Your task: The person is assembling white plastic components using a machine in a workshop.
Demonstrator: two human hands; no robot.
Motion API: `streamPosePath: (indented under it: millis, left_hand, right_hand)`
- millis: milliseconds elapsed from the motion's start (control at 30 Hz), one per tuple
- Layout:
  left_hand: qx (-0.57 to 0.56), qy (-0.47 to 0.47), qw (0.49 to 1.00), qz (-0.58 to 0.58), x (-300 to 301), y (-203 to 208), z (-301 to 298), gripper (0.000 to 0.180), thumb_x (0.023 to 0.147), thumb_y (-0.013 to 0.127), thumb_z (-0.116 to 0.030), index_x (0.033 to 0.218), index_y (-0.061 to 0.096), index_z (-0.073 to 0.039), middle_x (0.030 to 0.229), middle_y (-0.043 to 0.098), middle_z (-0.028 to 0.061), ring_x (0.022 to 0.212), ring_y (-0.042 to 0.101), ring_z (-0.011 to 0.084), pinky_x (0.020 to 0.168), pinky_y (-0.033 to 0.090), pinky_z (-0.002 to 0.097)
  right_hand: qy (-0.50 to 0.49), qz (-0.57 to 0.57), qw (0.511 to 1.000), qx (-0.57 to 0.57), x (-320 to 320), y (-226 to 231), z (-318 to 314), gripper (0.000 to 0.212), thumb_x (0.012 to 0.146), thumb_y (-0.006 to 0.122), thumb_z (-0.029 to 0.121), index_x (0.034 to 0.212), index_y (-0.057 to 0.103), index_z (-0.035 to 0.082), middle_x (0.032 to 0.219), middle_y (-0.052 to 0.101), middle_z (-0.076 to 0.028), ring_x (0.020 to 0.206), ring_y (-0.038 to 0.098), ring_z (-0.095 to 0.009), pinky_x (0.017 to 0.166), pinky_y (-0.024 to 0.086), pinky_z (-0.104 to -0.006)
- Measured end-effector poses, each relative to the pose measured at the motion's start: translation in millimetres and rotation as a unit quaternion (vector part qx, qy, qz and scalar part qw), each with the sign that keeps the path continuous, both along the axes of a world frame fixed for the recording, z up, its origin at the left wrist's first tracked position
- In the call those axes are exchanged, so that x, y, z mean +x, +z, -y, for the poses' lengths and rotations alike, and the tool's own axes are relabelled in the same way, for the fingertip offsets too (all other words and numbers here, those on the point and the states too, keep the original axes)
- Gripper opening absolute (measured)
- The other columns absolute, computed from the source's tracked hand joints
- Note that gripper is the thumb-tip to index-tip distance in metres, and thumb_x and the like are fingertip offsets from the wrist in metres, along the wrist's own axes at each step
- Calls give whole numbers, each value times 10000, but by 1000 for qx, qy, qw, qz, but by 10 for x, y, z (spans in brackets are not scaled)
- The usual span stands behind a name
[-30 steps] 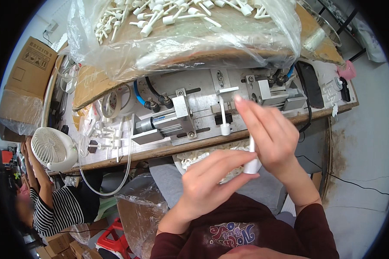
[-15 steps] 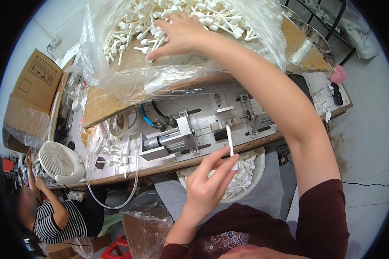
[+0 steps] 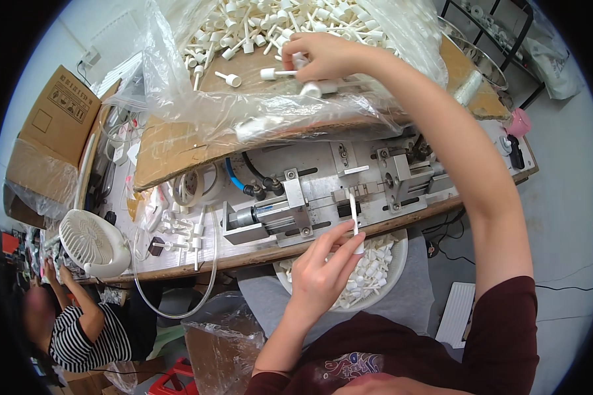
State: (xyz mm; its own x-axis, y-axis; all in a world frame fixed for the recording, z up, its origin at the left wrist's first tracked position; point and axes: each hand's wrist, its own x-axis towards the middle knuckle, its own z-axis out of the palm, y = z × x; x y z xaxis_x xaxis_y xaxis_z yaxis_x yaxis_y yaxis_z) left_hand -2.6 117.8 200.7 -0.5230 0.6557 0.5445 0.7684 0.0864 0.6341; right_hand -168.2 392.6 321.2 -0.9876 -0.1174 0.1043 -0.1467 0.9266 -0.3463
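My left hand (image 3: 317, 280) pinches a white stemmed plastic cap (image 3: 354, 212), its thin stem pointing up in front of the metal fixture (image 3: 323, 217). My right hand (image 3: 326, 58) is at the near part of an open, plastic-lined carton, fingers curled around several similar white caps. One cap (image 3: 268, 74) pokes out to the left of its fingers, and what lies inside the grip is partly hidden. A lone cap (image 3: 229, 79) rests on bare cardboard farther left. Behind the hand spreads a heap of the same caps (image 3: 244, 26).
Below the bench edge, a white tub (image 3: 402, 263) holds many white pieces. Clear plastic film (image 3: 211, 112) drapes over the carton's front flap. A small fan (image 3: 92, 243) and a looped hose (image 3: 207, 283) are on the left, where another person (image 3: 89, 336) works.
My right hand has drawn back from the heap toward the near right, and its spread fingers have closed around caps. My left hand keeps its cap nearly in place.
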Motion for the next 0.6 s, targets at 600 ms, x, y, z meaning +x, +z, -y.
streamPosePath:
  millis: [600]
  left_hand:
    - [-85,85,984,-135,-72,-40,-257,286,711,793,-88,984,723,-38,1199,693,95,765,690,222,670,538,311]
  right_hand:
    - [-56,13,991,125,799,242,40,462,816,665,224,1228,567,40,1168,631,-201,1128,601,-346,955,482,-424]
